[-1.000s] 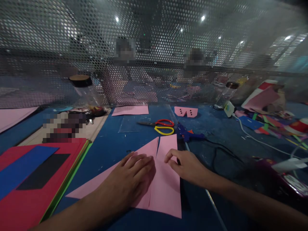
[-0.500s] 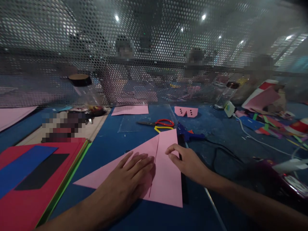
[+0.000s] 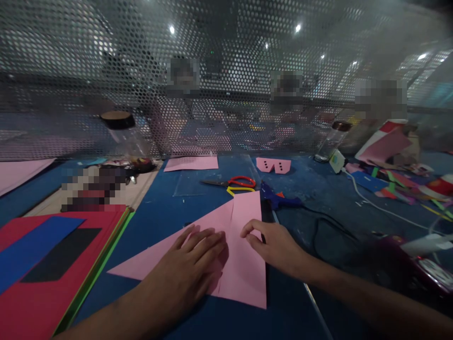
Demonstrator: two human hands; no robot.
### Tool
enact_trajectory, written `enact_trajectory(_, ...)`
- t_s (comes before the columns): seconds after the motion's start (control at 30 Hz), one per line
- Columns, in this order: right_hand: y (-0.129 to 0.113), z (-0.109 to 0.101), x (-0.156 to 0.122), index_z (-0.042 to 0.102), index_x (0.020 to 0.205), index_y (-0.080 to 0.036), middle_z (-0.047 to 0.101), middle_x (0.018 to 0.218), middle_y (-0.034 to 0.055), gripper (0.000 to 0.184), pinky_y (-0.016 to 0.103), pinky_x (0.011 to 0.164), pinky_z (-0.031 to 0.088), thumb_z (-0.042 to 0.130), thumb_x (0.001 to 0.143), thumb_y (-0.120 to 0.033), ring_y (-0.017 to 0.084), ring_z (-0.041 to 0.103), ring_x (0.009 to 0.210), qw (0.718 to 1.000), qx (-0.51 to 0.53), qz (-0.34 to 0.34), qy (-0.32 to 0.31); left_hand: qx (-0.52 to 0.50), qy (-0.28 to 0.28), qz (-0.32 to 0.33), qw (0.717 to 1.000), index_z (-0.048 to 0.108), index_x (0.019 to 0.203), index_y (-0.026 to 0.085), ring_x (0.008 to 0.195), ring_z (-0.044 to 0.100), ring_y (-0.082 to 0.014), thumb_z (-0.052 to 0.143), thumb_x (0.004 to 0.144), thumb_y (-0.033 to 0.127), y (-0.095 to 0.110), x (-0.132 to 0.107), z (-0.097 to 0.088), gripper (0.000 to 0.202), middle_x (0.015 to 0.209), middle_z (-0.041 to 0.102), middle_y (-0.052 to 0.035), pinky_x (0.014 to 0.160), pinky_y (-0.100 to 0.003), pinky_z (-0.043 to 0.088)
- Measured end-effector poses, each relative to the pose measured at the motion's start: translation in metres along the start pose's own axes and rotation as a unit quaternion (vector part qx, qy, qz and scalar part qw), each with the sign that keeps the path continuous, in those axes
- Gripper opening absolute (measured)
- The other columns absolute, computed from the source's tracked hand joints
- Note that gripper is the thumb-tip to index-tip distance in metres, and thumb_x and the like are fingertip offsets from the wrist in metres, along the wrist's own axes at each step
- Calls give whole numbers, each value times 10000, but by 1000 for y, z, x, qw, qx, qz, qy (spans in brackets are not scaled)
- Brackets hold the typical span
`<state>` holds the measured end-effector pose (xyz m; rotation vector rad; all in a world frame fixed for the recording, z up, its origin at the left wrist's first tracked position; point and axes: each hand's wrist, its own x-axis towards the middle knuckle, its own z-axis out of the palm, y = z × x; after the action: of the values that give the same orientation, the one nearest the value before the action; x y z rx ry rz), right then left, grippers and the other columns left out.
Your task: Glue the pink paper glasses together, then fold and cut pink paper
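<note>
A pink paper sheet (image 3: 244,264), folded into angled flaps, lies on the blue table (image 3: 170,208) in front of me. My left hand (image 3: 191,262) rests flat on its left flap, fingers stretched out and pressing the fold down. My right hand (image 3: 274,243) sits on the right flap, thumb and forefinger curled together at the paper near the centre crease. Whether they pinch the paper or only press it is unclear.
Red and yellow scissors (image 3: 237,183) and a blue glue gun (image 3: 279,198) with its black cable lie behind the paper. A stack of coloured card (image 3: 53,255) sits at left. Paper scraps (image 3: 392,182) and jars stand at right, before a perforated metal screen (image 3: 226,85).
The paper's two upper flaps have been closed together along the centre crease. My right hand has shifted slightly down the flap; my left hand has stayed pressed on the paper.
</note>
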<state>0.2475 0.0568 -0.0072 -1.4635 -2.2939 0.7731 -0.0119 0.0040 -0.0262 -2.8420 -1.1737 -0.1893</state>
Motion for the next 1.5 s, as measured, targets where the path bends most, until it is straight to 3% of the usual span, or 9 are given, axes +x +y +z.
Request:
enact_trajectory(0.2, -1, 0, 1, 739, 1020, -273, 607, 576, -58, 276, 254, 576, 305, 529, 883, -157, 111, 489, 497, 1000, 1, 3, -12, -2, 5, -6, 1000, 411, 1508, 242, 1356, 481, -270, 501, 985, 255, 1, 1, -3, 531, 1538, 518, -27, 1202, -509, 235)
enact_trajectory(0.43, -2, -4, -1, 750, 1015, -262, 681, 685, -36, 296, 249, 562, 305, 492, 914, -156, 109, 496, 520, 999, 31, 6, -19, -14, 22, -3, 1000, 414, 1508, 239, 1348, 498, -264, 493, 994, 258, 1, 1, -3, 520, 1513, 541, -40, 1210, -506, 234)
enact_trajectory(0.7, -1, -5, 1, 759, 1006, -263, 641, 607, -38, 313, 253, 583, 303, 506, 873, -136, 124, 504, 531, 999, 20, 15, -34, -9, 15, -8, 1000, 429, 1500, 242, 1348, 494, -258, 502, 1007, 292, 3, 2, -7, 501, 1511, 544, -32, 1210, -482, 217)
enact_trajectory(0.93, -2, -8, -1, 752, 990, -248, 700, 717, -24, 295, 252, 580, 320, 508, 876, -126, 117, 519, 557, 999, 37, 10, -35, -13, 16, -4, 1000, 423, 1503, 246, 1340, 504, -263, 498, 1015, 334, 2, 2, -6, 501, 1518, 537, -30, 1204, -498, 235)
enact_trajectory(1.13, 1, -5, -2, 716, 1070, -254, 767, 966, -21, 257, 261, 628, 380, 562, 888, -159, 113, 571, 615, 997, 68, -6, -25, -18, 25, -11, 999, 415, 1505, 256, 1388, 466, -246, 496, 997, 234, 2, 0, -3, 515, 1538, 517, -26, 1232, -503, 200)
enact_trajectory(1.3, 4, -1, -1, 728, 1040, -251, 775, 948, -7, 263, 276, 639, 395, 536, 892, -149, 136, 598, 637, 997, 70, -1, -12, -20, 59, 10, 998, 366, 1536, 262, 1402, 456, -234, 512, 980, 198, 3, -1, -4, 579, 1506, 553, -26, 1244, -488, 194)
enact_trajectory(1.5, 1, -4, -3, 717, 1062, -268, 768, 979, -31, 242, 265, 636, 381, 550, 906, -189, 114, 554, 588, 998, 61, -8, -16, -20, 29, 7, 999, 414, 1499, 228, 1376, 479, -239, 537, 954, 179, 5, -1, -3, 561, 1492, 568, -24, 1243, -487, 172)
